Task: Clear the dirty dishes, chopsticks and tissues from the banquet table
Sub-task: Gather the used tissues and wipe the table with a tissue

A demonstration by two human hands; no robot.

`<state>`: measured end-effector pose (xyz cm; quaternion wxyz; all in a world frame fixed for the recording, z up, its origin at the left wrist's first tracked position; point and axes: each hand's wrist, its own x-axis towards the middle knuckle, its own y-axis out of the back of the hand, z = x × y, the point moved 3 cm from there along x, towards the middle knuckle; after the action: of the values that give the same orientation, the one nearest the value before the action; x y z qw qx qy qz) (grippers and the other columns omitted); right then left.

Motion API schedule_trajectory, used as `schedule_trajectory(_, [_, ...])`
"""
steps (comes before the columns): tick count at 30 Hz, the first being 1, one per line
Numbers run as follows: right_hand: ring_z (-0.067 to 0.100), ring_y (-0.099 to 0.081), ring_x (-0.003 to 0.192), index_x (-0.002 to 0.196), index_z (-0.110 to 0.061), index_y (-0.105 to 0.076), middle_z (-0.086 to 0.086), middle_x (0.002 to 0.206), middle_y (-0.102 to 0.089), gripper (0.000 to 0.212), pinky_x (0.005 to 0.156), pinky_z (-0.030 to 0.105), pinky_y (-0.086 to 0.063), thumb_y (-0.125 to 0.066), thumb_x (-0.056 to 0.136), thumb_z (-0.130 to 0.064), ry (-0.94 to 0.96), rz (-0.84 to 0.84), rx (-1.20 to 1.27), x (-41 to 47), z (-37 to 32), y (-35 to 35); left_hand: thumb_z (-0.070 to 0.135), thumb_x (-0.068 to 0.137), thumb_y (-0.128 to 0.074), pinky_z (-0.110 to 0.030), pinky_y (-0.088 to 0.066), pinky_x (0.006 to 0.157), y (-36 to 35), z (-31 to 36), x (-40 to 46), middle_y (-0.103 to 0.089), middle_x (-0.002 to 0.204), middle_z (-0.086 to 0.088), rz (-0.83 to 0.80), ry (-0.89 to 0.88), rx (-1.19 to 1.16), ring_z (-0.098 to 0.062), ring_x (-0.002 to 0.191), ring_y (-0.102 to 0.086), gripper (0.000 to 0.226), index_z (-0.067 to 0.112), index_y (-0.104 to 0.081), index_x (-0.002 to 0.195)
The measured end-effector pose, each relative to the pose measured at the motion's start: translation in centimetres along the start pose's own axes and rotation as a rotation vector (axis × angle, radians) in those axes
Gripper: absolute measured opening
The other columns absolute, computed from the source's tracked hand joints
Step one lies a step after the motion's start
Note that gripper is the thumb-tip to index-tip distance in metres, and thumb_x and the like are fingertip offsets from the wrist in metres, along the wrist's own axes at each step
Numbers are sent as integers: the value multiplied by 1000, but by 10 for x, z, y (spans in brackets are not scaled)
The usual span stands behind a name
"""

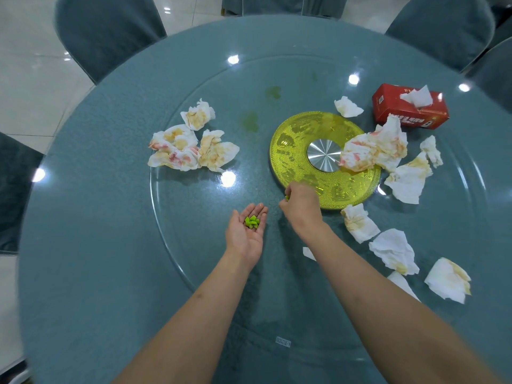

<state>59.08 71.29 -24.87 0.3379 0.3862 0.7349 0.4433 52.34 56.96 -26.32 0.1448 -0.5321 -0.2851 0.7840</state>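
Green bits [252, 222] are cupped in the open left hand [246, 231]; another is pinched by the right hand [300, 205]; tissues [374, 148] are strewn at three o'clock.

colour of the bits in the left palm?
Bright green bits, lying in the open left hand; head view.

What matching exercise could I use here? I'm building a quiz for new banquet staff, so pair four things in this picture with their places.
Things:
1. green food bits
2. tissue box
3. yellow disc
4. pile of stained tissues

Places:
A. far right of the table, a tissue sticking out of it
B. in the open left hand
C. left part of the glass turntable
D. middle of the turntable, around a silver hub

Pairs: 1-B, 2-A, 3-D, 4-C
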Motion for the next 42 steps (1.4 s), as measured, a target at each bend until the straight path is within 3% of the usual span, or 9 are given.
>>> schedule_trajectory(13, [27,-61,75,80,-9,-67,6,76,-67,3,70,42,-51,-64,81,-7,41,36,136,-11,6,7,36,113,-27,-38,-52,102,2,-2,-3,-66,125,-26,-8,16,5,-34,116,-66,55,-8,-56,130])
schedule_trajectory(19, [13,-64,71,82,-15,-72,-5,75,-70,8,69,24,-51,-72,81,-7,134,107,419,-46,-15,26,35,113,-26,-35,-55,96,-4,-5,-1,-67,117,-24,-2,20,21,-29,106,-68,53,-6,-58,122])
schedule_trajectory(22, [7,-68,76,85,-17,-76,-8,79,-73,10,73,16,-51,-74,82,-8,133,54,549,-71,-22,27,35,113,-26,-40,-50,107,-8,-13,0,-67,112,-20,-25,39,47,-28,104,-67,51,-1,-62,116])
schedule_trajectory(27, [3,-71,83,89,-23,-79,-10,86,-77,17,82,18,-53,-77,82,-7,113,7,631,-91,-21,23,40,112,-24,-44,-45,113,-13,-23,-1,-70,111,-17,-69,84,85,-31,114,-63,52,4,-61,118])
schedule_trajectory(29, [3,-71,85,93,-22,-80,-9,90,-78,17,85,19,-53,-76,85,-8,76,27,636,-91,-14,25,38,113,-24,-43,-48,109,-17,-26,-4,-70,110,-19,-70,77,57,-30,111,-65,52,1,-60,116])
schedule_trajectory(31, [3,-71,84,95,-19,-79,-9,89,-77,14,84,19,-54,-74,88,-7,23,62,661,-88,-4,28,36,113,-25,-38,-54,95,-19,-26,-5,-69,109,-21,-63,65,34,-29,102,-67,52,-2,-61,114])
schedule_trajectory(34, [1,-67,82,99,-18,-76,-8,89,-74,13,83,21,-55,-72,90,-8,-73,131,613,-77,19,34,35,113,-27,-34,-57,88,-21,-28,-6,-68,113,-22,-67,64,35,-29,103,-69,53,-7,-57,127])
schedule_trajectory(37, [12,-66,89,110,-15,-75,0,101,-70,19,91,34,-56,-71,91,-10,-129,147,480,-60,41,36,34,113,-27,-34,-57,90,-23,-31,-7,-68,114,-22,-68,58,50,-30,104,-69,54,-7,-54,133])
schedule_trajectory(42, [28,-59,113,130,-12,-68,11,126,-57,39,103,40,-47,-74,92,-21,-107,43,243,-35,53,33,35,113,-28,-35,-56,93,-23,-36,-6,-65,128,-25,-62,63,57,-32,111,-67,55,-8,-55,134])
